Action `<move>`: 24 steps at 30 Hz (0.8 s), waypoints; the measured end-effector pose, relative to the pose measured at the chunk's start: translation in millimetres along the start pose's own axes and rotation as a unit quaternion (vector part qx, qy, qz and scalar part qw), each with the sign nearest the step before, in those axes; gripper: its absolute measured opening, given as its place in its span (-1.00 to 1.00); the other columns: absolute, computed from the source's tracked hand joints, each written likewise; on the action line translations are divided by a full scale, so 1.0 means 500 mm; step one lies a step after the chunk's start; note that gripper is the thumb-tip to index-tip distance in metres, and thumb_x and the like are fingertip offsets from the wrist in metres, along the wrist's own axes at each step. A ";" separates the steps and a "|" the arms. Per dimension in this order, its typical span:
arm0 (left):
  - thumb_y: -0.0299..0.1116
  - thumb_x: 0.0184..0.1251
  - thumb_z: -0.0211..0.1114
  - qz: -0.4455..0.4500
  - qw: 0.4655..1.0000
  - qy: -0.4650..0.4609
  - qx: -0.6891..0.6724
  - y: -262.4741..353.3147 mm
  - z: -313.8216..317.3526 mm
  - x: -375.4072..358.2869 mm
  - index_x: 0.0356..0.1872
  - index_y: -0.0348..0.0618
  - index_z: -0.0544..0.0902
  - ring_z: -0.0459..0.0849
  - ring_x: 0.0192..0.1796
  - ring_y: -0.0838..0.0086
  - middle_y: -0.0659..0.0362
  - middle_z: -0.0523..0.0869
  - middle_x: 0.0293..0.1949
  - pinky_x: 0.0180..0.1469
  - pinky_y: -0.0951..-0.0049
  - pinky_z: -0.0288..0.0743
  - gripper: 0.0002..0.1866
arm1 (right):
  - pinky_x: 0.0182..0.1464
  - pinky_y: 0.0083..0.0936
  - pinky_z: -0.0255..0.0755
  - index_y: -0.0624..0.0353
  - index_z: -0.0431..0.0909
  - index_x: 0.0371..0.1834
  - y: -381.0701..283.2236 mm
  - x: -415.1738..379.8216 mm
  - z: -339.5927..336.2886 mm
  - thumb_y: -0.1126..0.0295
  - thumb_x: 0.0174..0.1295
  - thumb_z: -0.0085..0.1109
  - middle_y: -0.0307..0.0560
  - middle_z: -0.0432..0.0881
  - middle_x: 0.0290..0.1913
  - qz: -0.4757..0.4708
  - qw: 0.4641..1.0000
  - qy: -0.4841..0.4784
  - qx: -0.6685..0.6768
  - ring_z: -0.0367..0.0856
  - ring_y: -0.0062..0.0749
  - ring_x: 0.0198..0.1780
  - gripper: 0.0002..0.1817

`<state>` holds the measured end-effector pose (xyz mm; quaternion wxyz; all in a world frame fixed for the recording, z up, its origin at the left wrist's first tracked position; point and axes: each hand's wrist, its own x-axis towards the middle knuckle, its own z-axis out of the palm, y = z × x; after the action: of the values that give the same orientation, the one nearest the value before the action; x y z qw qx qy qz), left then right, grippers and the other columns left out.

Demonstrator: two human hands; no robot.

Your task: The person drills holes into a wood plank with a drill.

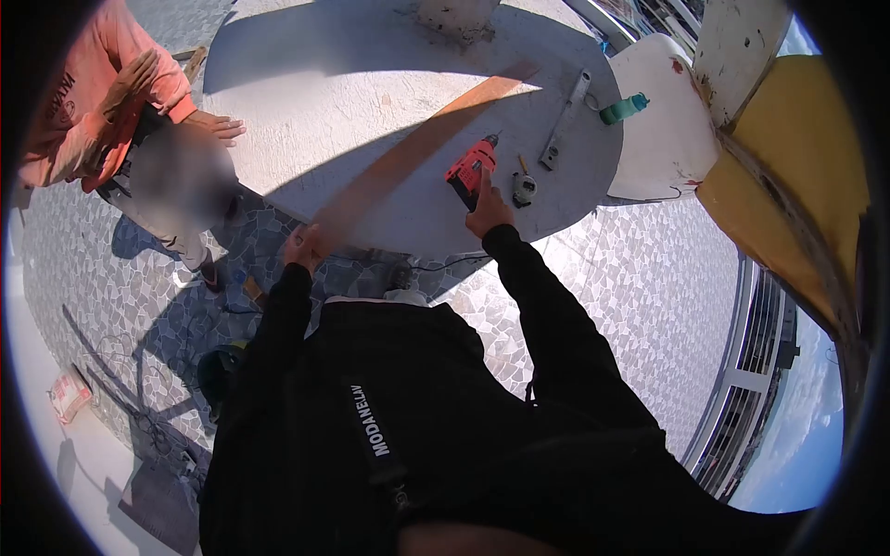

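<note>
My right hand (489, 208) is wrapped round the grip of a red and black power drill (471, 170), its bit pointing up and away over the table. At the near end of a long brown wooden board (408, 162), my left hand (303, 247) is closed on the wood. The board runs diagonally across the white tabletop (297, 130) and looks slightly blurred. Just right of the drill lie a tape measure (525, 189) and a small yellowish stick (524, 165). Beyond them is a grey metal level (565, 120).
A green bottle (625, 108) stands at the table's right edge, near a white chair (654, 120). Across the left side, a person in an orange shirt (102, 102) rests a hand (215, 127) on the table edge. A yellow cloth (788, 176) hangs at right; cables lie on the tiled floor (640, 269).
</note>
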<state>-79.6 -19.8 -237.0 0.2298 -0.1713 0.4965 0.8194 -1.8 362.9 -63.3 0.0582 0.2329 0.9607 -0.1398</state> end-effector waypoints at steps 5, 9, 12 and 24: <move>0.01 -0.01 0.55 0.091 0.977 0.096 0.170 0.001 0.027 -0.022 0.17 -0.31 0.43 0.62 -0.04 0.43 0.06 0.59 -0.01 -0.11 0.40 0.59 -0.19 | 0.06 -0.03 0.46 -0.02 -0.17 0.52 0.006 0.038 0.067 0.39 -0.03 0.27 0.22 0.47 0.04 0.023 0.999 0.009 -0.048 0.57 0.19 0.00 0.04; 0.20 -0.20 0.57 0.088 0.977 0.117 0.156 0.051 0.084 -0.092 0.28 -0.47 0.33 0.60 0.10 0.30 -0.08 0.59 0.08 0.11 0.39 0.49 0.12 | 0.12 0.00 0.40 0.07 -0.18 0.52 0.035 0.058 0.117 0.16 0.02 0.39 0.30 0.41 0.18 -0.024 0.998 0.052 -0.027 0.51 0.22 0.07 0.09; 0.21 -0.22 0.57 0.119 0.977 0.139 0.111 -0.022 0.067 -0.048 0.31 -0.42 0.30 0.59 0.12 0.25 -0.11 0.57 0.10 0.14 0.35 0.48 0.14 | 0.18 -0.04 0.36 0.11 -0.16 0.52 0.039 0.069 0.134 0.12 0.04 0.38 0.33 0.38 0.22 -0.032 0.998 0.028 -0.036 0.46 0.16 0.14 0.08; 0.15 0.03 0.45 0.287 0.865 0.208 0.356 -0.007 0.074 -0.080 0.44 0.05 0.20 0.31 0.35 0.02 -0.14 0.33 0.28 0.37 0.09 0.22 -0.03 | -0.43 -0.60 0.48 0.30 0.64 -0.31 -0.299 -0.095 0.231 0.54 0.10 0.04 -0.08 0.68 -0.45 -0.069 0.844 -0.517 0.126 0.62 -0.50 -0.47 -0.82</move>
<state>-46.4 6.2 -202.7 -0.0787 -0.0942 0.8179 0.5622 -23.7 180.8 -129.0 0.5069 0.0649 0.7792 -0.3630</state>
